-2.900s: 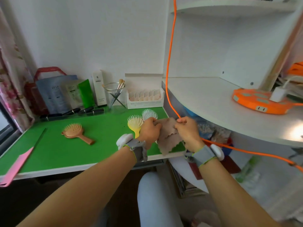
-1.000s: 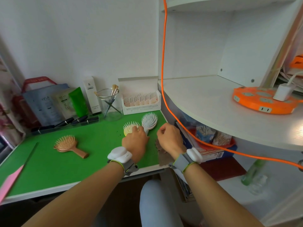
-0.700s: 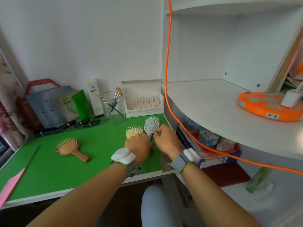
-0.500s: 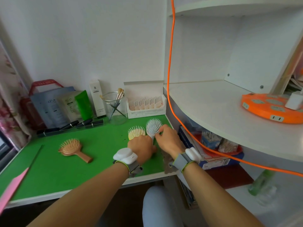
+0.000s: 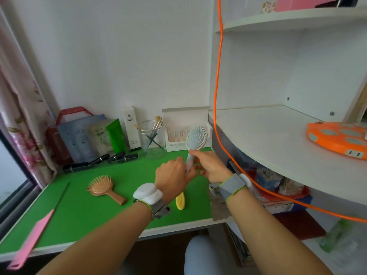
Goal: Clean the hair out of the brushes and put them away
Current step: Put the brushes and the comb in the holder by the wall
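Note:
A white hairbrush (image 5: 196,137) with pale blue bristles is raised upright above the green desk mat (image 5: 83,197). My right hand (image 5: 208,165) pinches its handle near the head, and my left hand (image 5: 174,177) grips the handle lower down. A yellow brush (image 5: 180,201) lies on the mat, mostly hidden under my left wrist. A wooden brush (image 5: 103,187) lies bristles up on the mat to the left. A brownish cloth (image 5: 219,207) lies at the mat's right front corner, partly under my right wrist.
A pink tail comb (image 5: 29,241) lies at the mat's front left. Cosmetic tubes, a glass with makeup brushes (image 5: 152,135) and a white box (image 5: 178,133) line the back wall. An orange cable (image 5: 218,76) hangs down beside a white shelf (image 5: 278,139) holding an orange power strip (image 5: 337,137).
Both hands let go of the cloth, which now lies on the desk corner, then reached the white brush and lifted it upright off the mat.

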A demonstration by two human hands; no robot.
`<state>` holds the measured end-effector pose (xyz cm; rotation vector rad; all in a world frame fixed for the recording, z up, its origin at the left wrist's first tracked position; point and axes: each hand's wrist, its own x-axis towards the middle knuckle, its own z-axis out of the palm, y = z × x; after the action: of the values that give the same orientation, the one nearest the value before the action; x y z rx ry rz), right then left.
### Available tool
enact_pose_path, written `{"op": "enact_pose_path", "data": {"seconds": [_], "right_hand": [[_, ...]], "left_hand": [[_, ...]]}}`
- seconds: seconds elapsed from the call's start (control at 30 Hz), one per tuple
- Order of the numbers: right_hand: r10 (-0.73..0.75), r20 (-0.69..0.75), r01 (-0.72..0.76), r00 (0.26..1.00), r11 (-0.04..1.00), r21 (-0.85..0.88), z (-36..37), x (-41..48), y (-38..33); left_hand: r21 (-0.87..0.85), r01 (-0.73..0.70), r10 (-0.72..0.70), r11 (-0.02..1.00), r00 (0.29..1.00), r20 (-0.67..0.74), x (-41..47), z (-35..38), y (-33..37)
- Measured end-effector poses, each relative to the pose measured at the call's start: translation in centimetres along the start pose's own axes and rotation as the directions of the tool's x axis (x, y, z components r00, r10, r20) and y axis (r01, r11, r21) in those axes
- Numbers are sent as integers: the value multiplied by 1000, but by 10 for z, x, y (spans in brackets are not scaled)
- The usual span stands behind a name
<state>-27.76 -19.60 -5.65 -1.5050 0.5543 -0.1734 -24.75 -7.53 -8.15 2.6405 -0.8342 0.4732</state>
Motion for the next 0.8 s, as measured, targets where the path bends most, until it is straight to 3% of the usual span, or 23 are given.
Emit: {"op": "enact_pose_path", "data": {"seconds": [0.3,0.53,0.8], "right_hand": [[-113,72,110,991,993,43,29,20,-37],[-282,-44,284,958,959,23,52,53,-77],[-456,-179,451,872,890,-72,77,91,-118]], "left_hand": [[-15,-22,20,1000,993,-117,23,-27,-37],[-18,80,-82,997,983,-162,72,-43,-88],[51,161,-157,986,985,-77,118,-44,-116]]}}
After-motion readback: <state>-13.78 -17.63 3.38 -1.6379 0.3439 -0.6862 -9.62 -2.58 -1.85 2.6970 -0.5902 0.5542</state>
